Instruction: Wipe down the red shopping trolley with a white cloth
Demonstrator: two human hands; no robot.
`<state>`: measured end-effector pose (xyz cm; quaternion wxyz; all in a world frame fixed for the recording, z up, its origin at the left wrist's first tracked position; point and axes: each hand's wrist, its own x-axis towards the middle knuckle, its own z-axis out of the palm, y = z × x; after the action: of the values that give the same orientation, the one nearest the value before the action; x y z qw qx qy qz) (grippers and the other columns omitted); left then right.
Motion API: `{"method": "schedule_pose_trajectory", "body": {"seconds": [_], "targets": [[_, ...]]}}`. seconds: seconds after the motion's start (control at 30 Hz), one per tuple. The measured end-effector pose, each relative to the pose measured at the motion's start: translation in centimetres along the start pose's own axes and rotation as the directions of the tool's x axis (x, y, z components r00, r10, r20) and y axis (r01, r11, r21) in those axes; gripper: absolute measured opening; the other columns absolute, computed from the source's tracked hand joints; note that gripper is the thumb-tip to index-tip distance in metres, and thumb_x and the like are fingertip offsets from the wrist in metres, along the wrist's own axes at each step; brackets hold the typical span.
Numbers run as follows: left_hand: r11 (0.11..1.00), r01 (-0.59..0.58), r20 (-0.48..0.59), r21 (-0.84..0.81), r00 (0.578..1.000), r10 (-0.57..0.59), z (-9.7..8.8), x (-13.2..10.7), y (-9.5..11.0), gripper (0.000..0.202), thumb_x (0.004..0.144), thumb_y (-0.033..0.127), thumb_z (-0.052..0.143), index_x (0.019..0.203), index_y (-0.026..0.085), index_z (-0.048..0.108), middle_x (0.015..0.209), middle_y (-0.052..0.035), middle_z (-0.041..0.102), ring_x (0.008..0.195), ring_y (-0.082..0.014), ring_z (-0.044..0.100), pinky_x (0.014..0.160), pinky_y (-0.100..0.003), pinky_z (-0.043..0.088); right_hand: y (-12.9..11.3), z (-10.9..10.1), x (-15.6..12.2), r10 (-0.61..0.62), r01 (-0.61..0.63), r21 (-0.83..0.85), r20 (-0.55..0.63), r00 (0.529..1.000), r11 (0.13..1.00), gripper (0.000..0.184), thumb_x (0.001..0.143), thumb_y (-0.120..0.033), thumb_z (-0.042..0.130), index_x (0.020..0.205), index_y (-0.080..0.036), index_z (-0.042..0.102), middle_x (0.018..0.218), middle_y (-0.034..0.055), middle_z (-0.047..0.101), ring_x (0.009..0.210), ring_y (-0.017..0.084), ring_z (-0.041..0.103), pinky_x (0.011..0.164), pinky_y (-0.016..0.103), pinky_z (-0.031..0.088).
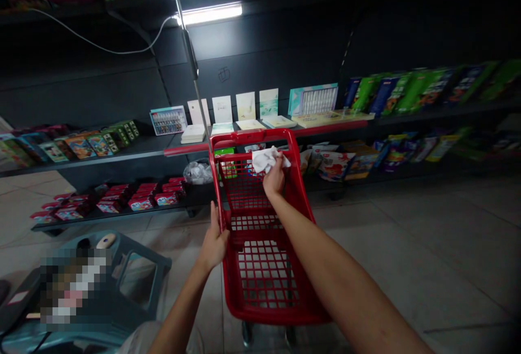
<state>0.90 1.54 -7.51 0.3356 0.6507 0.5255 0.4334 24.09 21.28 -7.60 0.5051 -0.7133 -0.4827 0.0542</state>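
Note:
A red plastic shopping cart (pixel 260 318) with grid walls stands in front of me, its handle bar end toward the shelf. My right hand (pixel 275 176) reaches into its far part, fingers closed round a crumpled white cloth (pixel 264 159) near the cart's upper crossbar. At the cart's left rim, my left hand (pixel 214 242) has its thumb over the edge and its fingers stretched along the outside. That hand steadies against the rim; part of its grip is hidden by the hand itself.
Behind the cart runs a dark shelf with notebooks (pixel 222 109), green and blue bags (pixel 411 92) and red boxes (pixel 142 195). A thin metal pole (pixel 202 109) rises at the cart's far left. A blue-grey stool (pixel 142 251) with items on it stands at lower left.

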Motion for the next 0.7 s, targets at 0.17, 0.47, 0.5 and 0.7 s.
{"method": "schedule_pose_trajectory", "body": {"seconds": [0.17,0.47,0.5,0.7], "targets": [[0.998,0.055,0.014,0.041,0.998,-0.056,0.6,-0.1,0.7,0.087,0.078,0.015,0.049,0.163,0.023,0.028,0.142,-0.0036,0.065,0.135,-0.0257,0.057,0.119,-0.042,0.04,-3.5,4.5,-3.3,0.347,-0.334,0.169,-0.051,0.937,0.927,0.06,0.095,-0.013,0.031,0.154,-0.007,0.028,0.121,0.027,0.066,0.108,0.033,0.07,0.091,0.046,0.055],[0.996,0.055,-0.006,0.074,0.998,-0.055,1.8,-0.5,1.7,0.089,0.078,0.014,0.049,0.163,0.022,0.025,0.125,-0.0029,0.074,0.109,-0.0237,0.07,0.105,-0.038,0.051,-3.5,7.7,-8.4,-0.522,0.533,0.118,0.455,0.721,0.838,0.068,0.09,-0.002,0.034,0.156,-0.019,0.036,0.154,0.0145,0.049,0.142,0.022,0.047,0.117,0.041,0.041],[0.996,0.05,-0.014,0.07,0.999,-0.049,1.8,-0.5,1.8,0.089,0.078,0.014,0.049,0.163,0.022,0.026,0.128,-0.0031,0.073,0.112,-0.024,0.07,0.106,-0.038,0.05,-2.1,7.3,-8.4,-0.562,0.602,0.111,0.524,0.64,0.79,0.066,0.09,-0.002,0.036,0.154,-0.016,0.04,0.155,0.0151,0.048,0.146,0.021,0.042,0.121,0.042,0.036],[0.995,0.082,-0.01,0.051,0.997,-0.081,1.6,-0.3,1.9,0.086,0.08,0.014,0.048,0.163,0.02,0.027,0.133,-0.0055,0.07,0.113,-0.0242,0.068,0.104,-0.04,0.049,4.9,3.9,-8.0,-0.416,0.683,0.029,0.812,0.409,0.73,0.045,0.09,-0.003,0.045,0.128,-0.017,0.065,0.146,0.0122,0.059,0.142,0.023,0.048,0.115,0.037,0.042]]}}
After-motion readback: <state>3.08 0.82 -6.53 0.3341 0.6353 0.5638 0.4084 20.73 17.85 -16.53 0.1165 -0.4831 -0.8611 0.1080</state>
